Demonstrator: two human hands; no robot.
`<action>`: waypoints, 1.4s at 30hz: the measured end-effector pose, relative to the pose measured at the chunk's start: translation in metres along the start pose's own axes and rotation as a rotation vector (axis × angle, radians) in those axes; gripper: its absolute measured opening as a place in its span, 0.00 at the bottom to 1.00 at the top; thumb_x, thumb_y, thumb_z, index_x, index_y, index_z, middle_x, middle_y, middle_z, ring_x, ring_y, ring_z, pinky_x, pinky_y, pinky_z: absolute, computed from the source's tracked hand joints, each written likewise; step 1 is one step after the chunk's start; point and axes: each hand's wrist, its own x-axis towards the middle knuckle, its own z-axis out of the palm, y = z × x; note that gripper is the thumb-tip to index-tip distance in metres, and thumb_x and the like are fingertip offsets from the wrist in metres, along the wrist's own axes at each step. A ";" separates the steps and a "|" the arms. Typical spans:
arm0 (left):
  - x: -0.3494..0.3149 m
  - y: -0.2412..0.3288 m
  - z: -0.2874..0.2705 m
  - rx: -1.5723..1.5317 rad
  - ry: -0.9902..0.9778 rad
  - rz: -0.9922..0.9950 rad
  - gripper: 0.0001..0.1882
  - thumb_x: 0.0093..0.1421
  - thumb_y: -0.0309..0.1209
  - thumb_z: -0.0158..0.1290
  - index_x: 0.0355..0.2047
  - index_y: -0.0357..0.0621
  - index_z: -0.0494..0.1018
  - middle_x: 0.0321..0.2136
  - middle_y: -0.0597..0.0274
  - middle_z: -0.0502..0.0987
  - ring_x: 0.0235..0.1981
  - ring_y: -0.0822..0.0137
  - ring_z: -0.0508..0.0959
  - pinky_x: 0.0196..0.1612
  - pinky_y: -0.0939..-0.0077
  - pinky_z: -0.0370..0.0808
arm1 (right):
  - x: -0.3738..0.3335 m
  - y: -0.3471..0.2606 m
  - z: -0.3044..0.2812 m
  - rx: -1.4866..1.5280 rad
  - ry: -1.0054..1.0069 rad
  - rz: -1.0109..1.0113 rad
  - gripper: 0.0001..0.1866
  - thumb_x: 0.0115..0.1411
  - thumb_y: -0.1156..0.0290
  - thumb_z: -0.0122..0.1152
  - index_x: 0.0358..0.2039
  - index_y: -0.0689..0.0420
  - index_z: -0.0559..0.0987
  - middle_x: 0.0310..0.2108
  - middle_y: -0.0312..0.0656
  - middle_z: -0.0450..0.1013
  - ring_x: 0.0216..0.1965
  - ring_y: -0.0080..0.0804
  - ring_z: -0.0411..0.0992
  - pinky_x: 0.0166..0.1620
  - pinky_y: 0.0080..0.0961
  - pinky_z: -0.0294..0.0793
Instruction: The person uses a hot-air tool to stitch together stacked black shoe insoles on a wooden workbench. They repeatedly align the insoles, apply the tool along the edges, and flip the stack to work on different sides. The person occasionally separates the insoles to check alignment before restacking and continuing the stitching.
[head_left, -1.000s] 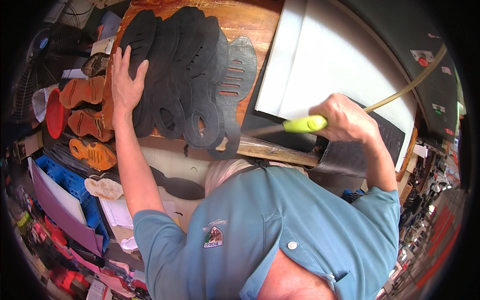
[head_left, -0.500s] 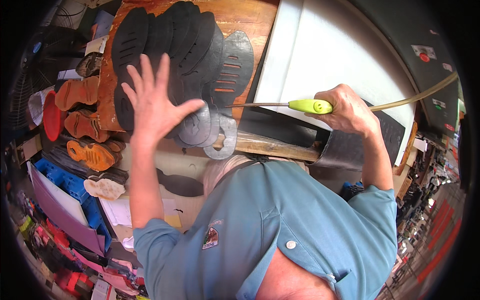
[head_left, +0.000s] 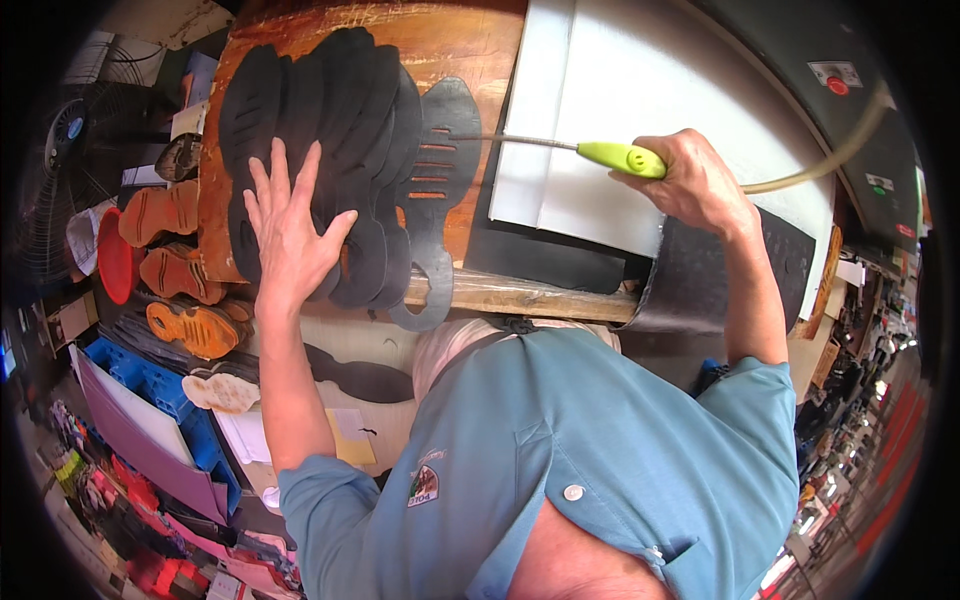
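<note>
My left hand [head_left: 295, 225] lies over a fanned stack of black sole-shaped sheets [head_left: 345, 110], fingers stretched out and thumb apart. At the right of the stack, one greyish-black slotted sheet [head_left: 437, 195] is spread out, with wood showing through its slots. Its hooked lower end reaches over the table's near edge. My right hand [head_left: 695, 180] is closed round a lime-green air blow gun [head_left: 625, 158]. The thin metal nozzle points left, and its tip lies over the upper slots of that sheet. A pale hose [head_left: 820, 175] runs from behind this hand toward the upper right.
A white panel [head_left: 650, 70] covers the right of the wooden table [head_left: 480, 40]. A curled black sheet [head_left: 715, 275] lies at its near right. Orange-brown sole shapes [head_left: 160, 213], a red round object [head_left: 115, 255], a black fan [head_left: 70, 150] and a blue crate [head_left: 135, 370] stand left.
The nozzle has moved from the slotted sheet's lower part up to its upper slots. The stack's lower ends have drawn left, leaving more of the right-hand sheet bare. My left hand stays over the stack.
</note>
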 end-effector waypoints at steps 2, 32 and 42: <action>-0.001 0.000 -0.007 0.020 -0.017 0.021 0.50 0.59 0.44 0.70 0.79 0.56 0.60 0.81 0.41 0.49 0.81 0.34 0.44 0.79 0.32 0.43 | -0.001 0.002 0.002 -0.035 -0.093 -0.097 0.13 0.63 0.62 0.76 0.34 0.61 0.86 0.22 0.52 0.76 0.23 0.49 0.74 0.32 0.42 0.76; 0.020 -0.045 0.001 -1.030 0.362 -0.450 0.37 0.71 0.25 0.61 0.74 0.24 0.58 0.67 0.41 0.73 0.63 0.58 0.77 0.65 0.66 0.76 | 0.137 -0.072 0.036 -0.052 0.782 -0.567 0.27 0.59 0.75 0.78 0.59 0.61 0.81 0.53 0.51 0.79 0.54 0.51 0.78 0.57 0.41 0.80; 0.029 -0.033 -0.006 -1.017 0.200 -0.571 0.38 0.64 0.23 0.68 0.71 0.26 0.66 0.61 0.46 0.77 0.52 0.65 0.80 0.54 0.72 0.82 | 0.090 -0.116 0.097 0.925 0.071 0.139 0.43 0.65 0.59 0.72 0.71 0.71 0.66 0.66 0.61 0.71 0.62 0.47 0.76 0.63 0.36 0.76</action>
